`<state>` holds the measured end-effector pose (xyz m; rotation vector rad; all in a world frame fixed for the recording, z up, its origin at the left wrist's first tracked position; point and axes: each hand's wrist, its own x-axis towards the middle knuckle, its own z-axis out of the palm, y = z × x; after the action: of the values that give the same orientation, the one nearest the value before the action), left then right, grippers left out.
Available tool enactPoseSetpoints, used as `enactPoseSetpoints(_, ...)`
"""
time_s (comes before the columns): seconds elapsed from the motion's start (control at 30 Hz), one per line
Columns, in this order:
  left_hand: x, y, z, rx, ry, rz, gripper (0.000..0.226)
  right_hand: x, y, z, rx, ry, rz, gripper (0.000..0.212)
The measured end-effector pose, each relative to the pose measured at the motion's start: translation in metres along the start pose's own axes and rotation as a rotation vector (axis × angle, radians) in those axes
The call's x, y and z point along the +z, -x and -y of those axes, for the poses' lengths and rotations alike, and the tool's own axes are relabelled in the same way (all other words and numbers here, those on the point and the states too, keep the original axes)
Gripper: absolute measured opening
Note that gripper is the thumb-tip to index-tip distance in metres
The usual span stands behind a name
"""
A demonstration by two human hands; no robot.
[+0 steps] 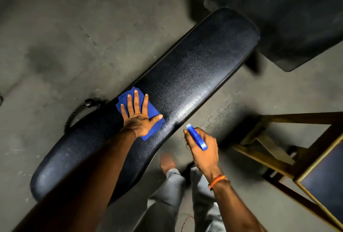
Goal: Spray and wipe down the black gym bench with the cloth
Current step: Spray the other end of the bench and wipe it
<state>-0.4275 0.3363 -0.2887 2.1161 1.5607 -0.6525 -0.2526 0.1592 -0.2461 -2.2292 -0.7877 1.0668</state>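
Note:
The black gym bench point(194, 68) runs diagonally from lower left to upper right, with a wet sheen near its right edge. A folded blue cloth point(124, 98) lies flat on the bench's middle. My left hand point(138, 114) presses down on the cloth with fingers spread. My right hand point(202, 148) hovers just off the bench's near edge and grips a blue spray bottle point(196, 137), its white nozzle pointing toward the bench.
A yellow-framed stool or bench with a dark pad point(319, 172) stands at the right. Another black padded piece point(289, 18) sits at the upper right, touching the bench's far end. A black rope handle point(89, 103) lies on the concrete floor left of the bench. My legs and foot point(167, 163) are below.

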Motion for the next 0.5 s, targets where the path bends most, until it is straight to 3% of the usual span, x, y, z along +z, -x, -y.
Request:
enactPoseSetpoints(0.17, 0.002, 0.001, 0.0, 0.006, 0.015, -0.028, 0.124, -0.006, -0.01, -0.004, 0.123, -0.085, -0.042, 0.052)
enactPoseSetpoints(0.27, 0.004, -0.001, 0.0, 0.004, 0.025, -0.037, 0.12, -0.012, -0.016, -0.004, 0.118, -0.167, -0.062, 0.035)
enactPoseSetpoints(0.5, 0.001, 0.001, -0.002, -0.007, -0.013, -0.029, 0.104, -0.033, -0.028, -0.003, 0.069, -0.421, -0.255, 0.035)
